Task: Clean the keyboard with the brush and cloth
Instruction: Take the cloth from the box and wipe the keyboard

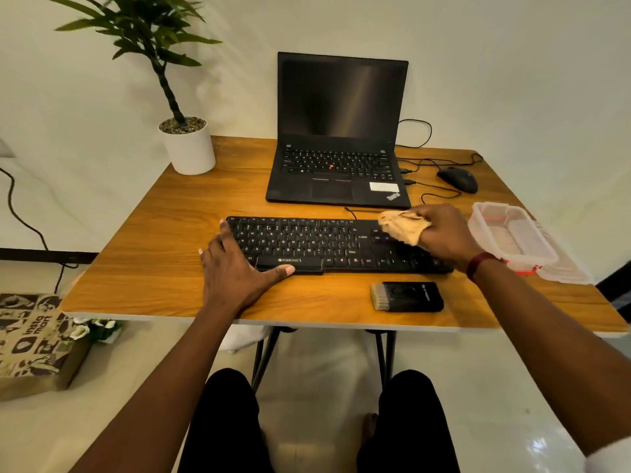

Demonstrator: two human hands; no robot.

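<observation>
The orange-brown wood-grain desk point(153, 233) carries everything, and both hands rest on it well apart. Beyond the hands stands an open black laptop point(338, 158) with a dark screen. Under the hands lies the long black plastic keyboard point(327, 244), flat, with its front edge toward the person. Just outside the right hand sits a clear rectangular plastic container point(512, 233).

The left hand point(232, 271) lies flat on the keyboard's left end, fingers straight, thumb spread along the front edge, holding nothing (it looks to be steadying the board). The right hand point(444, 233) is over the keyboard's right end.

Nearer the person than the right hand, just off the keyboard's front edge, lies the squat black-bodied brush point(408, 297), its pale bristles pointing toward the left hand. Neither hand touches it. The right hand's fingers are curled tight round the bunched tan cloth point(403, 227), which meets the keys at the upper right.

The keyboard is probably light and stiff and may slide on smooth wood, so pressing one end down suits it. The cloth is soft and limp and is best held wadded. The rigid brush is best taken by its black body.
</observation>
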